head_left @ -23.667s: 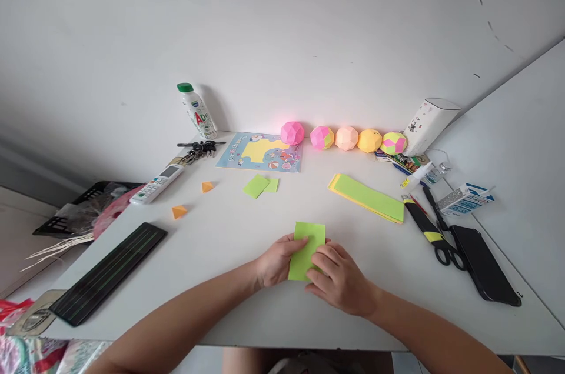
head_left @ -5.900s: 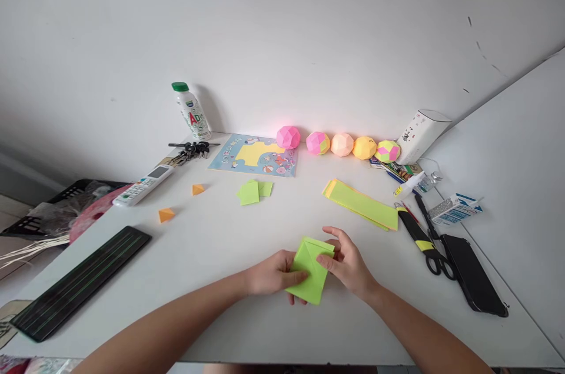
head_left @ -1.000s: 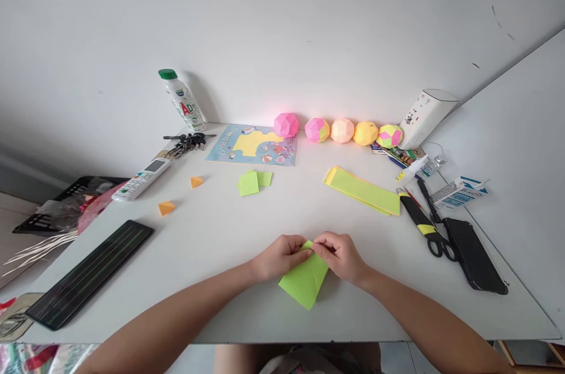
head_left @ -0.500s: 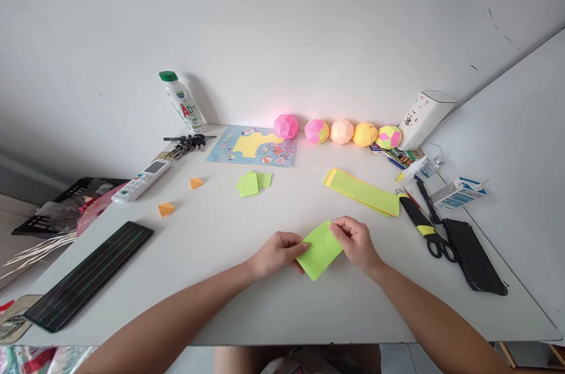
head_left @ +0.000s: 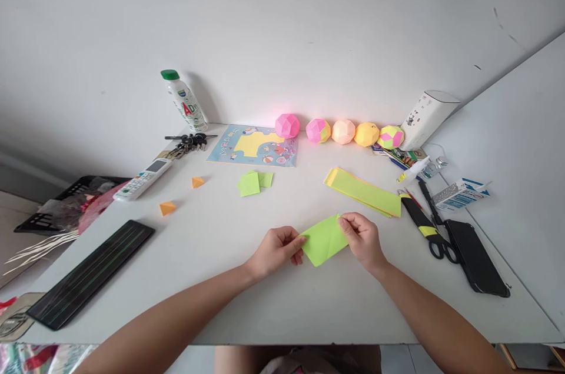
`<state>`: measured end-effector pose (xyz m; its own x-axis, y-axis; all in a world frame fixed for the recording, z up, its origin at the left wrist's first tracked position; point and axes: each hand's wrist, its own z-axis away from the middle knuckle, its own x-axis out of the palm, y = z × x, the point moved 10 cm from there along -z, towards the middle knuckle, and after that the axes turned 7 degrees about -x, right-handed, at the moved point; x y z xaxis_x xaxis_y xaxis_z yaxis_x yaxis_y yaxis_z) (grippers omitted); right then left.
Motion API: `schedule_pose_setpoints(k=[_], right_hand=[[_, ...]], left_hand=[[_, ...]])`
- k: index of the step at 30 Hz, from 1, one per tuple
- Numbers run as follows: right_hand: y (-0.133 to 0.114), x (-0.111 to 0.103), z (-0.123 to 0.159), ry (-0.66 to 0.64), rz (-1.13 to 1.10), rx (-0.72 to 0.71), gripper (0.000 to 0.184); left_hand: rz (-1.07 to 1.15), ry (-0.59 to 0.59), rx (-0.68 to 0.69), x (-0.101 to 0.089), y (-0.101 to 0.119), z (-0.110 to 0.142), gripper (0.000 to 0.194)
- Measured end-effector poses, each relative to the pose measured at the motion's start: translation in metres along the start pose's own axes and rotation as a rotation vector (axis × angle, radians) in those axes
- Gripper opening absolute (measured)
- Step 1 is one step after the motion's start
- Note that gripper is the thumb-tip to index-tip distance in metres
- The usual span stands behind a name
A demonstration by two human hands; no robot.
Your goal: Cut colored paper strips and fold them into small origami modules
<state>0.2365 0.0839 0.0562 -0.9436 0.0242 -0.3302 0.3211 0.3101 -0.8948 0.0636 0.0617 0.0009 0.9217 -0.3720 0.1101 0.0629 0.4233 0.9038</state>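
Note:
A creased sheet of lime-green paper [head_left: 324,243] is held up between both hands over the near middle of the white table. My left hand [head_left: 279,249] pinches its left corner between thumb and fingers. At the upper right edge, my right hand [head_left: 362,239] grips the paper with thumb and bent fingers. Beyond my right hand lies a stack of yellow-green paper strips [head_left: 366,193]. Small green paper squares [head_left: 251,183] overlap farther back on the left, and two folded orange paper pieces [head_left: 168,208] sit left of them.
Several paper balls [head_left: 343,132] line the wall beside a picture card [head_left: 229,153]. At left are a bottle [head_left: 189,109], keys [head_left: 192,142], a remote control [head_left: 143,181] and a dark slatted board [head_left: 90,274]. A box cutter [head_left: 417,215], scissors [head_left: 442,249] and a phone [head_left: 477,257] lie right.
The green paper has tilted and lies flatter, its upper corner shifted right and up. My right hand moved slightly right; both hands keep their hold.

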Motion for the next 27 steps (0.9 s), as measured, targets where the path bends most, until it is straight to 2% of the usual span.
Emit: schedule_pose_setpoints(k=[8,13,20,27], right_hand=[[0.004,-0.002,0.002,0.060,-0.056,0.015,0.023],[0.005,-0.003,0.003,0.076,-0.061,0.032,0.024],[0.005,-0.002,0.004,0.079,-0.069,0.053,0.027],[0.006,-0.003,0.005,0.104,-0.100,0.062,0.026]], left_hand=[[0.199,-0.047,-0.045,0.008,-0.004,-0.002,0.032],[0.127,-0.019,-0.026,0.005,-0.003,0.000,0.033],[0.058,-0.109,-0.067,0.020,-0.006,0.001,0.037],[0.032,-0.061,-0.076,0.016,-0.010,0.004,0.036]])
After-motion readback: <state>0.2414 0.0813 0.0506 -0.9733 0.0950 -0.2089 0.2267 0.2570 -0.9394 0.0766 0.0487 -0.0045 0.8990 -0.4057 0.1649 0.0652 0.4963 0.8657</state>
